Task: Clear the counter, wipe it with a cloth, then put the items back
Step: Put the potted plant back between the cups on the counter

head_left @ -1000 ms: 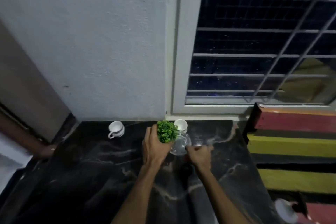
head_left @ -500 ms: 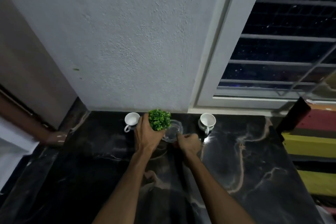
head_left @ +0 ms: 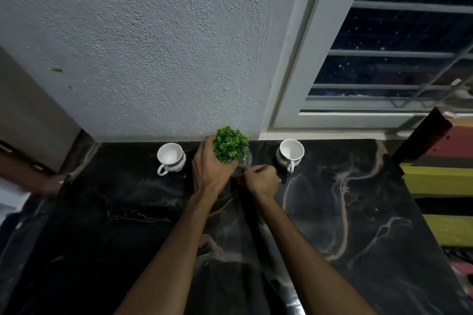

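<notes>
While both of your forearms reach across the bare front half of the worktop [head_left: 332, 212], your hands are working at its back edge, under the wall. Your left hand [head_left: 208, 170] is wrapped around the small green plant [head_left: 230, 144], grasping it by whatever base lies hidden under your fingers. Your right hand [head_left: 259, 180] is curled closed just beside it, pinching the near rim of a clear glass dish [head_left: 245, 161] that sits partly behind the plant; how firm that pinch is cannot be told.

The risk here is the glass. It is nearly invisible against the dark stone, and the plant is touching or overlapping it, so setting the plant down could knock the dish, or trap a finger under it. The right cup [head_left: 291, 153] stands close to your right knuckles, its handle turned toward you; a careless pull back could catch it. The left cup [head_left: 171, 157] is near your left wrist in the same way.

Counted: two white cups, one plant, one glass dish. No cloth is visible.
</notes>
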